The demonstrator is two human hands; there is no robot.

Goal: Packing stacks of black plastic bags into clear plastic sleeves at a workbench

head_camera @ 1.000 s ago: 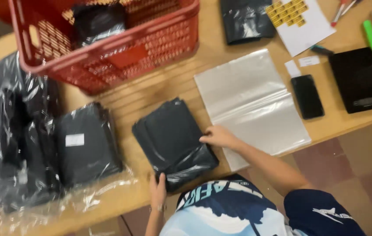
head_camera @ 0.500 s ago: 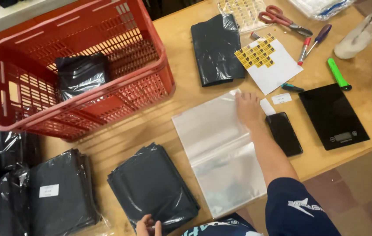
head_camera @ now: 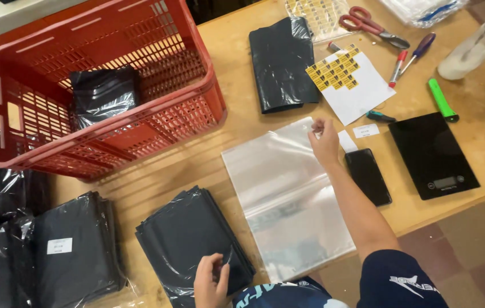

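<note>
The right hand [head_camera: 325, 140] reaches out toward one o'clock on a straight arm, fingers pinched. The left hand [head_camera: 211, 279] stays close at six o'clock, fingers curled.
</note>
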